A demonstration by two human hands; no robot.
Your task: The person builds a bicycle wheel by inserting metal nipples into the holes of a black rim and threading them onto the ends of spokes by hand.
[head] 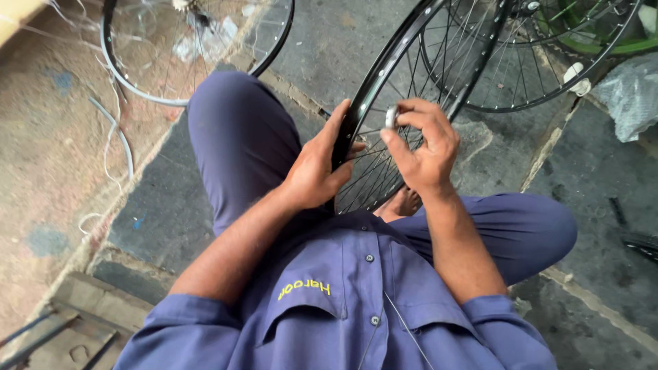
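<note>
A black bicycle wheel rim [404, 42] with thin silver spokes stands upright between my knees, leaning away from me. My left hand [317, 164] grips the near edge of the rim, thumb on the outside. My right hand [423, 144] is on the spoke side and pinches a small round silver tool [391, 116] between thumb and fingers, close to the rim. My bare foot [401, 203] shows under the wheel. I sit cross-legged in blue trousers and a blue shirt.
A second black wheel [541, 68] leans behind the first, with a green rim [617, 44] at the top right. Another rim [171, 55] lies on the sandy floor at the top left with loose white wires. Crumpled plastic [630, 92] sits at right; stone slabs underfoot.
</note>
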